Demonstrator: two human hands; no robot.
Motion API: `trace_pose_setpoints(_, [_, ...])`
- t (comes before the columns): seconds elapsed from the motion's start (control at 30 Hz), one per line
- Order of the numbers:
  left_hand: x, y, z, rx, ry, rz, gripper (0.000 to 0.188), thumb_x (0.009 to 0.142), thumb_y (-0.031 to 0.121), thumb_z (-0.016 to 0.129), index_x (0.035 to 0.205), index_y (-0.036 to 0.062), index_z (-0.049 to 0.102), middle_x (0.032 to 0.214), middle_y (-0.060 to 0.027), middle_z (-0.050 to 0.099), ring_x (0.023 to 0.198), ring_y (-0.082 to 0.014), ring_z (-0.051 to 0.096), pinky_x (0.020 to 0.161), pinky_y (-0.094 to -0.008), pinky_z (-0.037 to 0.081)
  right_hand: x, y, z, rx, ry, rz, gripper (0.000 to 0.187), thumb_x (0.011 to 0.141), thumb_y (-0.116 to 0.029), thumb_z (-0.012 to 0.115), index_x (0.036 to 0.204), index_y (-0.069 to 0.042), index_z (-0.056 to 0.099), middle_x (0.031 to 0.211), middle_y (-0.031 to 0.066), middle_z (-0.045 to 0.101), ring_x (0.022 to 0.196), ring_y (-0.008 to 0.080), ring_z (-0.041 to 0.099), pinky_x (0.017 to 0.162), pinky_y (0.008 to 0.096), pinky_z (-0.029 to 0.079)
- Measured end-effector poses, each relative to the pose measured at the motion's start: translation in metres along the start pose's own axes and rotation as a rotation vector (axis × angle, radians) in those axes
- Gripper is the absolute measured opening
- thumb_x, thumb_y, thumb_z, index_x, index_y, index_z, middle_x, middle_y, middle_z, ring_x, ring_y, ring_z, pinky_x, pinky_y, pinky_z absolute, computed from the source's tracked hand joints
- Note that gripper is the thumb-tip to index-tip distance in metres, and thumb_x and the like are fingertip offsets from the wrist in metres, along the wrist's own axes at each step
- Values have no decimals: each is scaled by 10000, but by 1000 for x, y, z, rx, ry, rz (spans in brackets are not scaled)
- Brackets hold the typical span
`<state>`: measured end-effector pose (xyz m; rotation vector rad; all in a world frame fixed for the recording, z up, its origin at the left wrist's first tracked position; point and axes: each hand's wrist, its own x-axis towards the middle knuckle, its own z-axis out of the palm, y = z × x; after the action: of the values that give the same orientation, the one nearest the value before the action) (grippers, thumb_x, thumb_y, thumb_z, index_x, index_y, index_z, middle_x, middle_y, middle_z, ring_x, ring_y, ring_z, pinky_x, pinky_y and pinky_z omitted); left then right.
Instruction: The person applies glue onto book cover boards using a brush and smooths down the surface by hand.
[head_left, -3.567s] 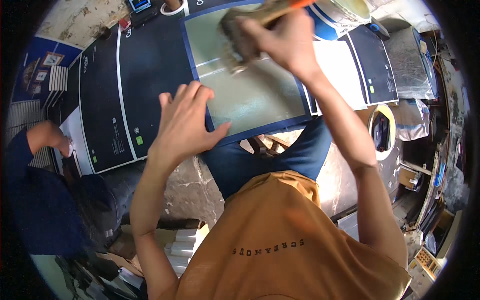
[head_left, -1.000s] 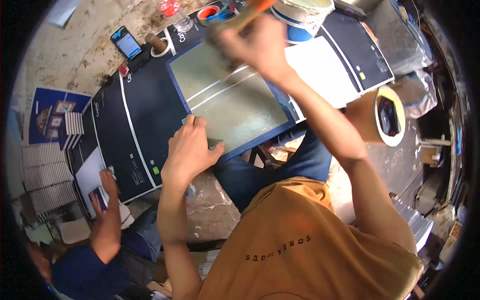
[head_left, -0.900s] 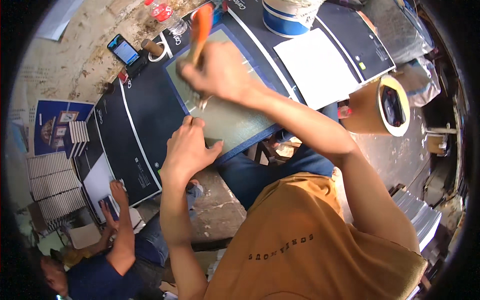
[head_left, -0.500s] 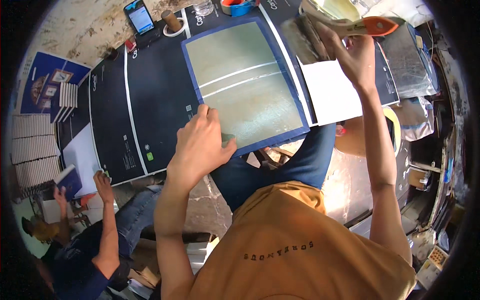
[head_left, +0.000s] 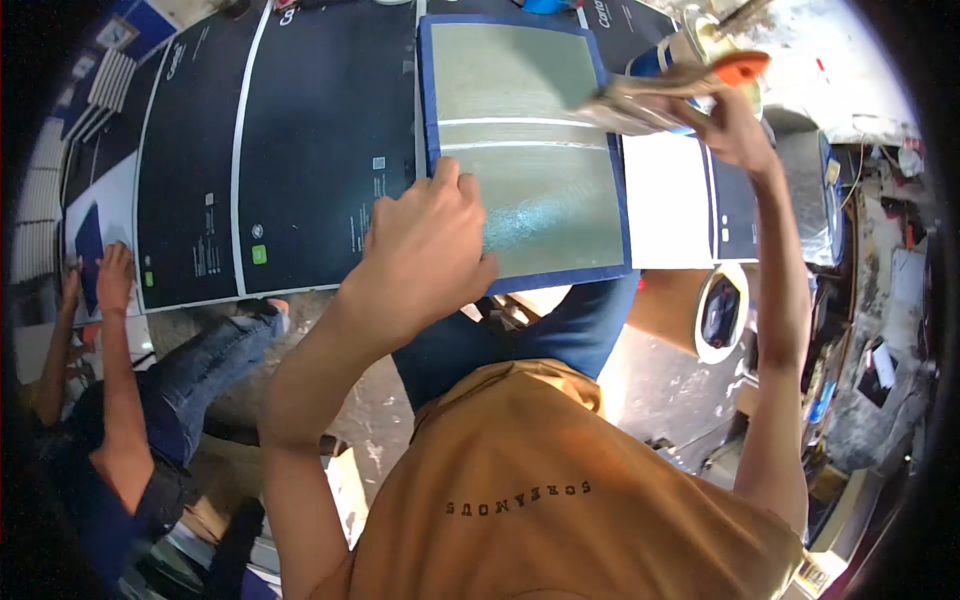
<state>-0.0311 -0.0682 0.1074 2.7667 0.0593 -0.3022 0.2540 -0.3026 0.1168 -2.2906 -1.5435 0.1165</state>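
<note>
My right hand (head_left: 738,130) grips a wide flat paintbrush (head_left: 640,106) with an orange handle end. Its bristles, blurred by motion, hover at the upper right edge of a book cover (head_left: 520,85). This cover has grey-green boards inside a dark blue border, and two white strips cross its middle. A wet sheen shows on the nearer board. My left hand (head_left: 425,240) holds the cover down by its left side, fingers bunched at the edge and thumb near the lower corner. Behind the brush stands a tub (head_left: 690,45) with pale yellowish contents, a stick leaning in it.
Black printed sheets (head_left: 320,150) cover the table. White paper (head_left: 667,200) lies right of the cover, and a plastic-wrapped stack (head_left: 805,180) sits beyond it. A co-worker's hands (head_left: 112,275) handle a dark blue book (head_left: 90,240) at far left, near stacked books (head_left: 38,190).
The view has shifted, moving the table's contents within the picture. My right hand has brought the paintbrush from beside the tub toward the cover. My left hand stays on the cover's left side.
</note>
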Motion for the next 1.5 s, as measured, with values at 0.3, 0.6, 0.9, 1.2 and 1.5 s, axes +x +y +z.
trace_pose_setpoints(0.3, [-2,-4,13,5,63,-30,500,767,285,769,1044,-62,540,1084,-191,544,943,-362,666,760,-461,572,67,-102,50,356,331,-124,195,902,-214,694,967,-32,716,875,102,702,777,180,665,660,329,512])
trace_pose_setpoints(0.6, [-3,-4,14,-17,98,1,495,766,304,765,1030,-50,542,1070,-182,554,923,-368,671,750,-476,573,17,-33,0,27,-155,-50,258,876,-103,733,1117,-28,680,1101,88,667,1041,196,612,945,367,469])
trace_pose_setpoints(0.9, [2,2,13,10,49,-36,530,748,299,767,1080,-51,545,1106,-201,557,927,-396,665,793,-479,555,8,-81,9,212,407,218,222,869,-186,739,914,29,707,855,98,731,762,147,683,739,301,546])
trace_pose_setpoints(1.2, [1,3,15,31,60,-32,557,757,299,759,1135,-52,548,1118,-202,563,926,-406,660,833,-467,541,0,-46,70,21,593,324,427,780,-382,788,800,26,666,655,182,668,640,298,710,601,375,559])
trace_pose_setpoints(1.5, [6,14,4,25,-19,-97,540,743,304,778,1106,-29,555,1073,-200,575,983,-407,633,833,-469,523,-37,-90,54,393,930,427,311,781,-268,748,796,35,680,695,148,703,665,210,706,668,330,557])
